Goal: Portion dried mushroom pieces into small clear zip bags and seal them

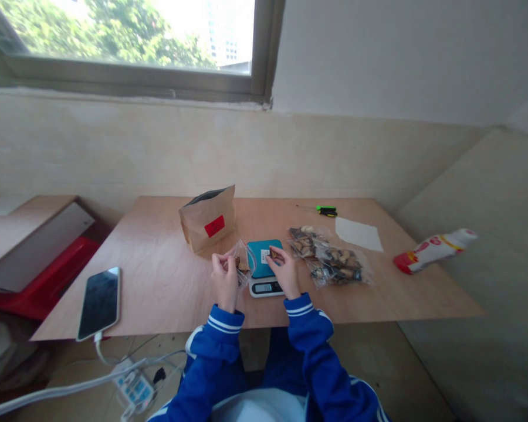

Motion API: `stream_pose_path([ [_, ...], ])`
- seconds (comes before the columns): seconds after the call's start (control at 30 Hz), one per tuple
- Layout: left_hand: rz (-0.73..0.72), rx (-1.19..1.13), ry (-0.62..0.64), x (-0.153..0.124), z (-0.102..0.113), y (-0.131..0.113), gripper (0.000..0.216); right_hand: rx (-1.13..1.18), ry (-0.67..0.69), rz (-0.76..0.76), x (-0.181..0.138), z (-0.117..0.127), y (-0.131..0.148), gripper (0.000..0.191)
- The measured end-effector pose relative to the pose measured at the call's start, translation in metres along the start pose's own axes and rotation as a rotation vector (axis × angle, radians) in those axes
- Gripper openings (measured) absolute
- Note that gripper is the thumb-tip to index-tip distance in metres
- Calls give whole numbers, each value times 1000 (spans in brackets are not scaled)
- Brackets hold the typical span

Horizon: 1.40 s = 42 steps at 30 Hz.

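My left hand (226,280) pinches the edge of a clear plastic bag (243,269) that has some brown dried slices inside, probably mushroom. Between the fingertips of my right hand (285,270) is a small brown dried piece (273,254), held over a digital scale (265,287). The scale has a blue-green top and a white front with a small display, whose figures are too small to read. Behind my left hand stands a brown paper pouch (209,221) with a red label, its top open. Clear bags of dried slices (338,264) lie right of the scale.
Green- and black-handled screwdrivers (328,211) and a white paper sheet (358,234) lie at the back right. A red and white bottle (433,251) lies tilted near the right edge. A phone (100,303) on a charging cable is at the left edge, above a power strip (134,385) on the floor.
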<state>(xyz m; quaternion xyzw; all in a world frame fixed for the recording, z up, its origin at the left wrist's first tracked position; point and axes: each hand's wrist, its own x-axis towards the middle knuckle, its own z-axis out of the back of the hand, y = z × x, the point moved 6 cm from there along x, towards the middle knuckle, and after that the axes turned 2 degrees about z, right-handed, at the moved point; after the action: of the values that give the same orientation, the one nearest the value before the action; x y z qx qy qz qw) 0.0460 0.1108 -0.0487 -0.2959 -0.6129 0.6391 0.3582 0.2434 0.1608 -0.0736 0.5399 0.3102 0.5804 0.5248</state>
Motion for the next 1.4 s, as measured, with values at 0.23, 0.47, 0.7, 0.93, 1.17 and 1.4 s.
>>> stream_pose_path([
  [0.23,3,-34,14,-2,-8,-8,19,99,290,183,-9,-24,82,45],
  [0.47,6,-53,-17,-5,-3,-8,22,-163,79,220,-12,21,49,29],
  [0.7,11,-80,-46,-8,-3,-4,22,-387,63,138,-6,34,-10,16],
  [0.93,2,-108,-47,-16,-2,-6,23,-267,26,156,5,31,36,31],
  [1.17,-7,-121,-19,-21,-4,-8,23,-97,272,277,-17,0,96,54],
  [1.4,-59,-253,29,-17,-13,-28,19,85,346,84,-47,-7,64,63],
])
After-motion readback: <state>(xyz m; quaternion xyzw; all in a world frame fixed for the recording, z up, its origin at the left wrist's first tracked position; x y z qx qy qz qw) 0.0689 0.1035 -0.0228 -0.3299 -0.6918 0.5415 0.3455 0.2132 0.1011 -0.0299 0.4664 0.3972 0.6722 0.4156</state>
